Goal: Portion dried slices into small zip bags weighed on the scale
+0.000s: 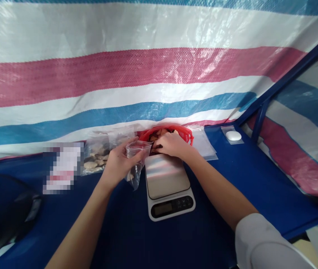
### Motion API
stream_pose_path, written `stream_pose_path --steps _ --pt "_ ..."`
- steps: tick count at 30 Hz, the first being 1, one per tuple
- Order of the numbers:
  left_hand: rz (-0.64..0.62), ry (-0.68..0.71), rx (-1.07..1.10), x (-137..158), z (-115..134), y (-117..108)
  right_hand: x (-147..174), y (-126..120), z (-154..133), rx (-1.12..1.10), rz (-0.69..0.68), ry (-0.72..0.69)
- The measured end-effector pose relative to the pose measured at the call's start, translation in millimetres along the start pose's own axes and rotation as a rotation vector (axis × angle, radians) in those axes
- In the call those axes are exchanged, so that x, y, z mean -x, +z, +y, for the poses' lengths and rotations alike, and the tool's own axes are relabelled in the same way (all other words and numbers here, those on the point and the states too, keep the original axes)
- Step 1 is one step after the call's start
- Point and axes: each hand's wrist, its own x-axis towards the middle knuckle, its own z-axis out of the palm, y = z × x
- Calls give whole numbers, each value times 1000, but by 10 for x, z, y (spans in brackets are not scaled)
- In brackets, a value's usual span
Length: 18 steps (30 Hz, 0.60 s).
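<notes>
My left hand [120,160] grips a clear plastic zip bag [134,173] by its upper part, with a few brownish pieces low inside it. Behind the scale, my right hand [170,144] reaches into a red plastic bag [185,133] that holds brown, dried-looking pieces. Its fingertips are down among those pieces, so what they pinch is hidden. Between my forearms stands a white kitchen scale [168,179] with a bare metal plate and a dark display strip at its near edge.
Left of my left hand lies a clear bag of pale tan slices [94,158], beside a blurred-out packet [63,168]. Flat clear bags [206,145] lie right of the red bag. A white oval object [233,136] sits farther right. A dark round object [4,216] occupies the left edge. Striped sheeting [147,67] hangs behind.
</notes>
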Motion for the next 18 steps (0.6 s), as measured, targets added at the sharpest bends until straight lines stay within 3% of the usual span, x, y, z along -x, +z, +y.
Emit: stream_pose_path --steps 5,11,14,18 --pt "12 -3 -3 14 -11 65 37 -96 194 -230 122 -81" --pt "-27 145 30 44 -28 239 184 -329 260 -601 261 -111" --pt "-24 171 26 62 -38 307 230 -420 141 -612 250 -193" --pt "-6 227 1 80 -39 355 235 -441 -53 -441 192 -206"
